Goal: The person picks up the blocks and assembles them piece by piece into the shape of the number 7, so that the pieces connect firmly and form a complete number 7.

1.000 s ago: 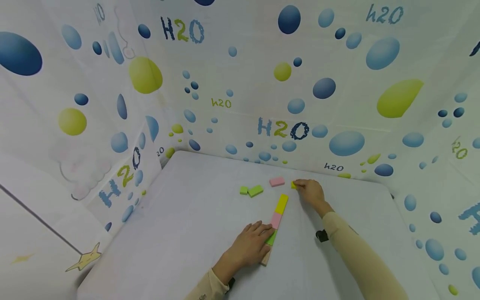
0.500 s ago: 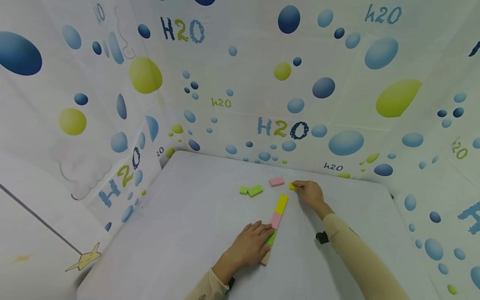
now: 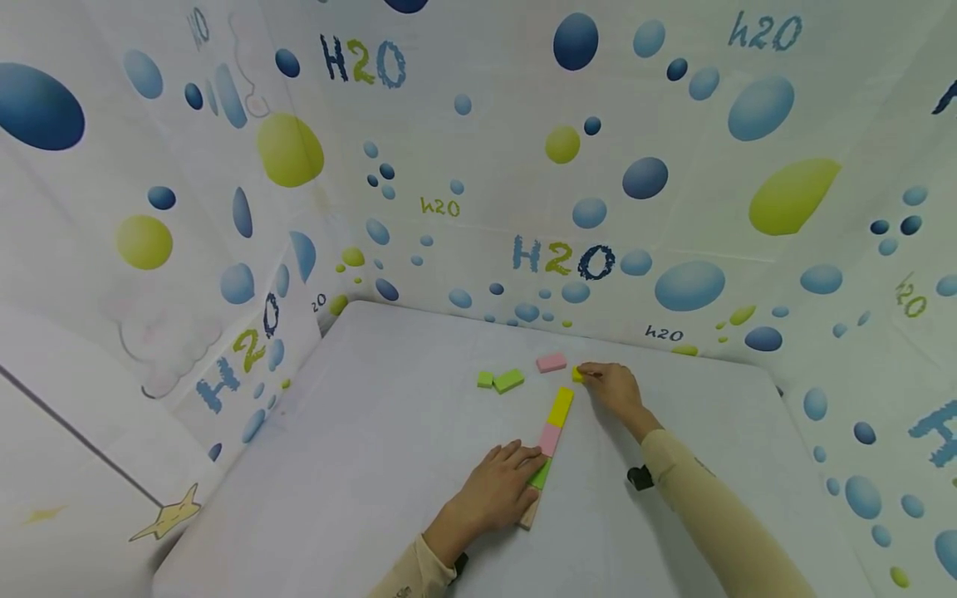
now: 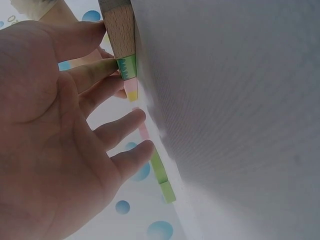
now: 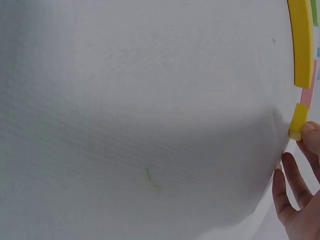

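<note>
A straight row of blocks runs over the white table, with a plain wooden block (image 3: pixel 530 517) nearest, then a green block (image 3: pixel 541 476), a pink block (image 3: pixel 550 440) and a long yellow block (image 3: pixel 561 407). My left hand (image 3: pixel 497 490) rests along the row's near part, fingers extended. In the left wrist view, its thumb touches the wooden block (image 4: pixel 120 31) and a finger reaches the green block (image 4: pixel 127 67). Beyond the row's far end, my right hand (image 3: pixel 615 389) pinches a small yellow block (image 3: pixel 578 374). That small yellow block (image 5: pixel 299 120) lies apart from the long one (image 5: pixel 302 45).
A loose pink block (image 3: pixel 552 363) lies left of the small yellow one. Further left are a longer green block (image 3: pixel 509 381) and a small green block (image 3: pixel 485 379), close together. A bubble-printed cloth (image 3: pixel 523 166) hangs behind the white table (image 3: pixel 359 432).
My right hand has brought the small yellow block slightly left and nearer, toward the row's far end. The left hand and the row have stayed in place.
</note>
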Available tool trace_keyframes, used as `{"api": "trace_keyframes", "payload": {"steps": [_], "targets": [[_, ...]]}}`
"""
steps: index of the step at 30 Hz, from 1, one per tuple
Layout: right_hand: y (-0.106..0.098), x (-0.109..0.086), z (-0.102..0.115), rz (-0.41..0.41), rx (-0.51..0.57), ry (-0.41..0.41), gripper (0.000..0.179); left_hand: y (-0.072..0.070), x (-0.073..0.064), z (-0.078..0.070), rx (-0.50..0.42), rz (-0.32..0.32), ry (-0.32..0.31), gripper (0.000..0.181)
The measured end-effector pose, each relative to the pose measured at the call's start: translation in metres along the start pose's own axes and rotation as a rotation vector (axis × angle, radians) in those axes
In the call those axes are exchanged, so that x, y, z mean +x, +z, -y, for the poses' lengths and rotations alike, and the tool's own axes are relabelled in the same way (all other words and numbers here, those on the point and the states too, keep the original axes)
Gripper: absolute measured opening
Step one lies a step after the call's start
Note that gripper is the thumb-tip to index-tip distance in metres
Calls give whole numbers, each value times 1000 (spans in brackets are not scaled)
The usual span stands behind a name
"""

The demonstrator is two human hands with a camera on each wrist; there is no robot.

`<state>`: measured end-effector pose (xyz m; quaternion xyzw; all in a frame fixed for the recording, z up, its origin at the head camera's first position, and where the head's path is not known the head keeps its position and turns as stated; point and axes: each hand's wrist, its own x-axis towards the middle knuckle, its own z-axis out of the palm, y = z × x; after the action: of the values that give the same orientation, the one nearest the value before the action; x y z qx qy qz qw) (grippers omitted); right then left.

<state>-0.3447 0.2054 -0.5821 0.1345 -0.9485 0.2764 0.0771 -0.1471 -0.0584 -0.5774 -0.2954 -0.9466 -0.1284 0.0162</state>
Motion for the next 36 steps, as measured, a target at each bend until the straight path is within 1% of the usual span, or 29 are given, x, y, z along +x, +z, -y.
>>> {"api": "trace_keyframes", "payload": {"steps": [4, 9, 14, 20, 29, 36], "targets": [[3, 0, 1, -4, -1, -22, 25, 0, 0, -1, 2, -3, 0, 48], [3, -1, 5, -9, -8, -24, 25, 0, 0, -1, -1, -6, 0, 48], [4, -2, 8, -7, -10, -23, 24, 0, 0, -1, -3, -8, 3, 49], [5, -2, 11, 10, 20, -4, 24, 2, 0, -1, 1, -21, 14, 48], [6, -3, 13, 38, 42, 18, 25, 4, 2, 1, 11, -6, -4, 49], [7, -3, 14, 45, 45, 4, 25, 3, 2, 1, 8, -9, -3, 49]]}}
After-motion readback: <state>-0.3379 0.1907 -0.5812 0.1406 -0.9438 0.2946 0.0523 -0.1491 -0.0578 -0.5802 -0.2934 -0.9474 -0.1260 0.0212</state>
